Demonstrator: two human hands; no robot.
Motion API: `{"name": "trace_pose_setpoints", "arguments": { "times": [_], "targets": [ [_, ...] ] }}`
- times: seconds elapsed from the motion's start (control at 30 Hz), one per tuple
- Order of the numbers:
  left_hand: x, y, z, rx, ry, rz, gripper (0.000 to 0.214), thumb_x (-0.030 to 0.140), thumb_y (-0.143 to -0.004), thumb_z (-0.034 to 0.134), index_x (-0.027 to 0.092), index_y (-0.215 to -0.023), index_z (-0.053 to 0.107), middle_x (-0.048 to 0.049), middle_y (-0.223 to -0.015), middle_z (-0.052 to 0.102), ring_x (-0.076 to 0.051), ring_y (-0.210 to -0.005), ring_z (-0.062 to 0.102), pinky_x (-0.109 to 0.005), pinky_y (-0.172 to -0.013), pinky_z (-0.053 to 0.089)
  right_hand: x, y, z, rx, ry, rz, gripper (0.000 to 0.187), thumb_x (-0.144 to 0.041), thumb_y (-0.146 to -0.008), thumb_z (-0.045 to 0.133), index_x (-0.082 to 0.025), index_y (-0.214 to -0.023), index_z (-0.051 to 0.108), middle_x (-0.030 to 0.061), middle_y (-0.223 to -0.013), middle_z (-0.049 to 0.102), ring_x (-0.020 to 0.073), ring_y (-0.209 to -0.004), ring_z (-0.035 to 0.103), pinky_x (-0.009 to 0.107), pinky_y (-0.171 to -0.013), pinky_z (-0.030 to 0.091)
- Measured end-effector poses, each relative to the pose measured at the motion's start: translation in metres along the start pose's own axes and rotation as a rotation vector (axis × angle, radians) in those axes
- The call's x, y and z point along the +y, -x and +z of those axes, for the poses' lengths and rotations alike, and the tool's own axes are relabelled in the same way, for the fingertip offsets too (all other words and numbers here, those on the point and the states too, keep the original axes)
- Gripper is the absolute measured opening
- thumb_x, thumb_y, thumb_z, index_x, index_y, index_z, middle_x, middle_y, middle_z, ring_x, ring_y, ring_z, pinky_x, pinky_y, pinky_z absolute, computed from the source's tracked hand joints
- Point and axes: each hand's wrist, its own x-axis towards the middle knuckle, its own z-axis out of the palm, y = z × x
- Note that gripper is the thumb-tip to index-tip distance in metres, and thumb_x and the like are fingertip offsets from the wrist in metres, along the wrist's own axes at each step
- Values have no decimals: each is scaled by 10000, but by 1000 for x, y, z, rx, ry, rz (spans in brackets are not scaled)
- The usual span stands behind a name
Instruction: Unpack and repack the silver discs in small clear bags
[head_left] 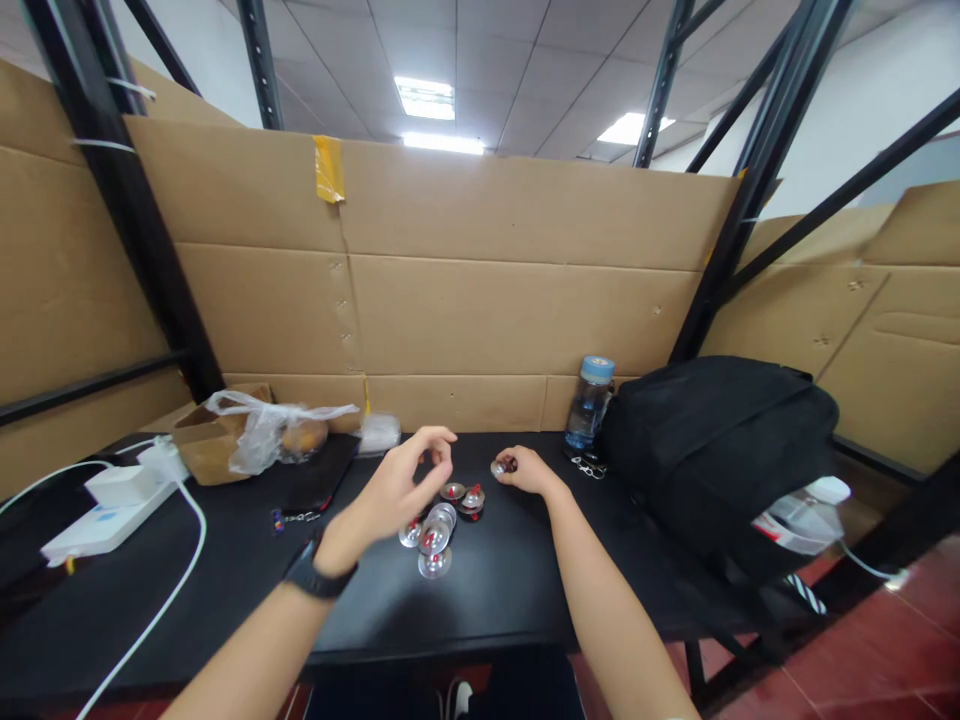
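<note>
Several small silver discs with red centres (439, 520) lie in a cluster on the black table (487, 590). My left hand (405, 485) hovers just above and left of the cluster, fingers curled but apart, holding nothing that I can see. It wears a black watch at the wrist. My right hand (525, 470) rests on the table to the right of the cluster, fingers closed on one silver and red disc (501, 466).
A black backpack (712, 450) fills the table's right side, with a blue-capped water bottle (590, 403) and a metal keyring (589, 466) beside it. At left lie a white power strip (105, 510) with cable, a brown paper bag (214, 440) and a plastic bag (277, 430). Cardboard walls surround the desk.
</note>
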Motion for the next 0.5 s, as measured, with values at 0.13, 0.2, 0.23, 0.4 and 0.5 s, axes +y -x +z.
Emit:
{"name": "trace_pose_setpoints", "arguments": {
  "times": [0.13, 0.2, 0.23, 0.4, 0.5],
  "targets": [
    [-51, -17, 12, -324, -148, -47, 216, 258, -915, 557, 197, -1039, 723, -48, -988, 714, -161, -886, 645, -283, -846, 503, -2, 0, 5, 33, -20, -10, 272, -237, -720, 795, -187, -986, 768, 73, -968, 726, 202, -884, 652, 314, -839, 485],
    [-73, -21, 23, -368, -175, -91, 230, 248, -860, 605, 198, -1041, 738, -47, -991, 722, -171, -907, 655, -277, -852, 491, -8, 2, 8, 83, -18, -31, 235, -239, -753, 779, -197, -984, 771, 88, -1042, 712, 219, -995, 635, 358, -946, 452],
    [-80, -21, 29, -394, -181, -104, 237, 260, -846, 624, 207, -1042, 746, -42, -997, 729, -172, -909, 660, -272, -853, 484, -14, 3, 8, 104, -23, -61, 217, -233, -773, 766, -205, -988, 772, 92, -1078, 704, 223, -1041, 625, 373, -985, 432],
    [-83, -10, 54, -461, -325, -81, 198, 277, -865, 604, 281, -956, 780, 0, -983, 773, -196, -977, 664, -297, -917, 413, -53, 8, 16, -16, -130, -343, 253, -338, -805, 768, -254, -1044, 771, 55, -1071, 733, 209, -1011, 657, 342, -961, 452],
    [-77, -10, 57, -521, -386, -69, 184, 272, -852, 617, 309, -918, 785, 14, -995, 778, -202, -976, 668, -304, -907, 389, -71, 10, 27, -25, -117, -350, 267, -360, -769, 792, -247, -1011, 777, 52, -1039, 749, 219, -967, 672, 336, -928, 463]
  ]
}}
